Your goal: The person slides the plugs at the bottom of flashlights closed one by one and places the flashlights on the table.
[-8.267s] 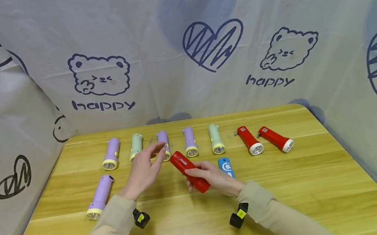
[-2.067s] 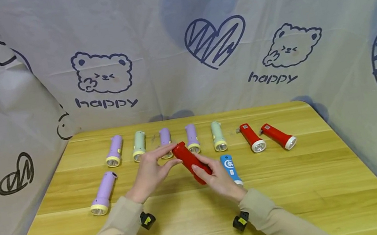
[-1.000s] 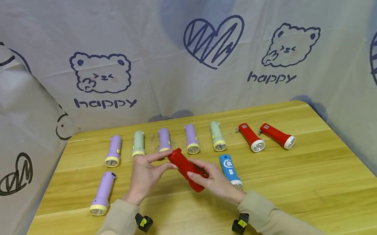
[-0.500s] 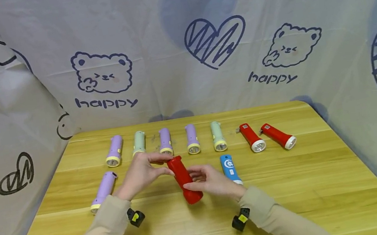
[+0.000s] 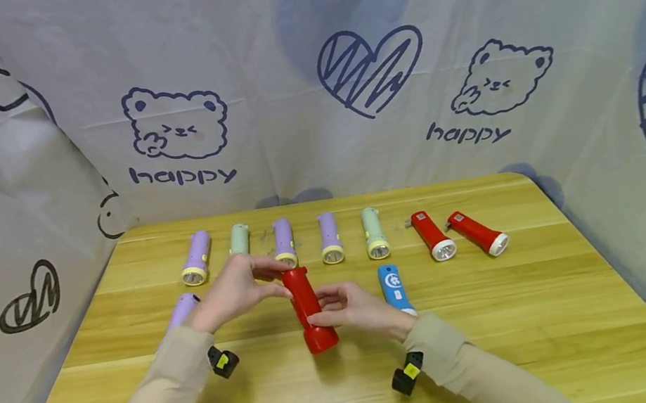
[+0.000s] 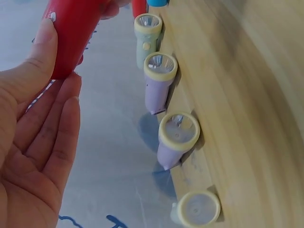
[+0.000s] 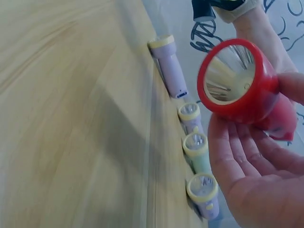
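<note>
Between both hands is a red flashlight (image 5: 306, 307), held above the table with its wide lamp end toward the viewer. My left hand (image 5: 239, 290) pinches its narrow tail end between thumb and fingers. Near the lamp end, my right hand (image 5: 357, 310) grips the body, thumb on top. The right wrist view looks into the red-rimmed lamp (image 7: 232, 78) and its shiny reflector. In the left wrist view the thumb presses the red body (image 6: 76, 33), fingers under it. A purple flashlight (image 5: 182, 310) lies partly behind the left forearm; a blue flashlight (image 5: 394, 289) lies beyond the right hand.
Along the back of the wooden table (image 5: 501, 343) lie several flashlights: purple ones such as this purple flashlight (image 5: 329, 236), a green flashlight (image 5: 373, 229), and two red ones with white rims, including a red flashlight (image 5: 477, 233). Printed cloth (image 5: 285, 129) hangs behind and at both sides.
The red flashlight has shifted slightly left and turned more upright in view, its lamp end swinging toward the viewer. Both hands moved with it; the left forearm now covers more of the near purple flashlight.
</note>
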### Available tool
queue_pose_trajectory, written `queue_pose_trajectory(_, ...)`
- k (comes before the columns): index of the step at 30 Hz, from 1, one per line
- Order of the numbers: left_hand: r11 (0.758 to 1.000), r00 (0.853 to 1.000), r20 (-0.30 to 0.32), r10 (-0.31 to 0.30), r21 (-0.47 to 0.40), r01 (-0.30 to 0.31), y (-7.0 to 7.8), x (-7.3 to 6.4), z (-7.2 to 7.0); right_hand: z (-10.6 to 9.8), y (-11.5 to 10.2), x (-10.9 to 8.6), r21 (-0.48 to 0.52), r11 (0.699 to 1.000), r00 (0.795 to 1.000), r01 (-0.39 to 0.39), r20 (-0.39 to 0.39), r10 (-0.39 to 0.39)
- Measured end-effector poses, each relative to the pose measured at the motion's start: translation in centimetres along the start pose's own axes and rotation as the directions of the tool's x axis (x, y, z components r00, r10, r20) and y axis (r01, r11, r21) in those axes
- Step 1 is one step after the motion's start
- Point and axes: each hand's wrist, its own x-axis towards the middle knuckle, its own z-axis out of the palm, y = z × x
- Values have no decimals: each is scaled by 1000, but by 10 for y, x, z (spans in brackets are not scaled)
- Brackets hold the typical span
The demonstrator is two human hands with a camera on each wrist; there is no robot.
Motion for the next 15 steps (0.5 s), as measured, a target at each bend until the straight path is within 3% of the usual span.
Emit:
queue_pose_trajectory(3, 999, 999, -53, 12, 36, -10, -1, -2, -5, 6, -3, 4, 28, 1000, 999, 5, -38, -4)
queue_pose_trajectory(6, 995, 987, -150, 55, 87, -42, -2, -5, -11, 13, -6, 11, 66, 998, 996, 22, -83, -17)
queue_pose_trajectory(10, 982, 955, -275, 115, 179, -66, -5, -13, -18, 25, -13, 20, 139, 989, 990, 47, -141, -27)
queue_pose_trajectory(15, 959, 915, -375, 148, 279, -41, -12, -26, -25, 44, -22, 34, 190, 976, 972, 108, -227, -63)
